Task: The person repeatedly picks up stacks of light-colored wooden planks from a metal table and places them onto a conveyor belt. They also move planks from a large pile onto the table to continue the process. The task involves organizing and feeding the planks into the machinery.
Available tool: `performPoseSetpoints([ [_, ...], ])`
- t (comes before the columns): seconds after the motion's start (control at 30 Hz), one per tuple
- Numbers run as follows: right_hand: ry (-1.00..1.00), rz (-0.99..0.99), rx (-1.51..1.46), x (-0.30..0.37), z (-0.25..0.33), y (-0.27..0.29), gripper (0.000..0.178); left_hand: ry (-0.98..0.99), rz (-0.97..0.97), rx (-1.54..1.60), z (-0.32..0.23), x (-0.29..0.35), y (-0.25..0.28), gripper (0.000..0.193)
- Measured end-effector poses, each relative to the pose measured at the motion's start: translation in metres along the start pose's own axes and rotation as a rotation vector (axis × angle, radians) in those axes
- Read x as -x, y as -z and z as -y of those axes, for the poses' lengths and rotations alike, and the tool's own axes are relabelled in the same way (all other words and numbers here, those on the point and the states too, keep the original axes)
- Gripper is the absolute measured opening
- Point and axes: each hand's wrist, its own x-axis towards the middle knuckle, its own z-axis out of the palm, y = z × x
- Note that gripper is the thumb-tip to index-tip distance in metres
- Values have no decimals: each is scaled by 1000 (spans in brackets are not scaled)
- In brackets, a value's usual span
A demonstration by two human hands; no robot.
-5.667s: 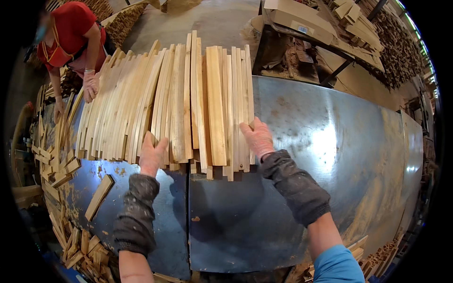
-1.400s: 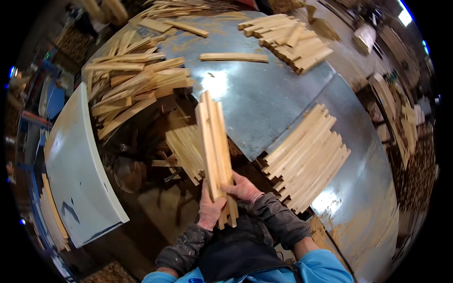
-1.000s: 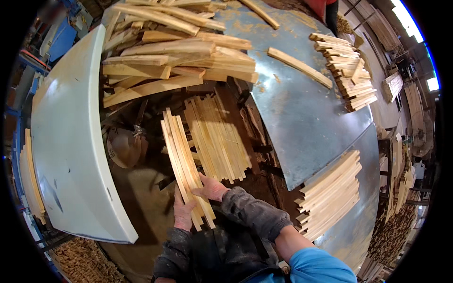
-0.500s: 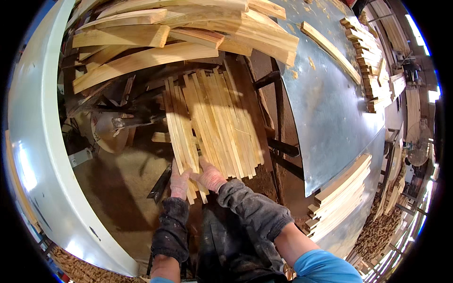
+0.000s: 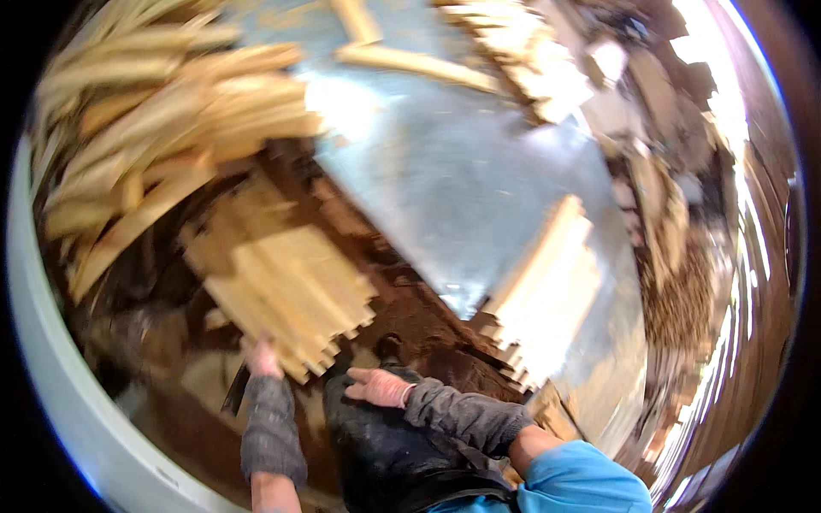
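Note:
A flat layer of narrow wooden slats [image 5: 299, 282] lies left of centre, its near ends stepped unevenly. At its near left corner is my left hand [image 5: 263, 357], in a pinkish glove, touching or just beside the slat ends. Blur hides how its fingers are set. My right hand [image 5: 379, 387], also gloved, is held off the slats in front of my dark apron [image 5: 368, 440]. Its fingers are stretched out to the left with nothing in them. Dark grey sleeve covers reach over both forearms.
Rough, thicker boards [image 5: 171, 111] are piled at the far left. A bluish metal tabletop [image 5: 410, 171] carries a stack of pale slats [image 5: 547, 291], more pieces at the far side and a loose strip [image 5: 419, 67]. A pale curved panel [image 5: 51, 316] borders the left.
The view has swung right, bringing more of the tabletop in. My right hand has come off the slats toward my body; my left hand stays by their near left corner.

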Motion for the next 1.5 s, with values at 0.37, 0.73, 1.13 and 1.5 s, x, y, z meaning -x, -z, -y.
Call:
performPoseSetpoints([
  [0.37,257,-731,-593,201,-123,98,70,-547,259,5,-245,173,-135,53],
  [0.73,-160,-1661,-401,303,-438,244,93,-1077,462,-1126,-366,170,-453,89],
  [1.13,244,-1528,-1059,274,-440,265,94,-357,832,-267,-385,242,-505,88],
  [1.5,319,-1070,-1480,347,-432,298,74,-49,1092,-25,-380,271,-505,72],
])
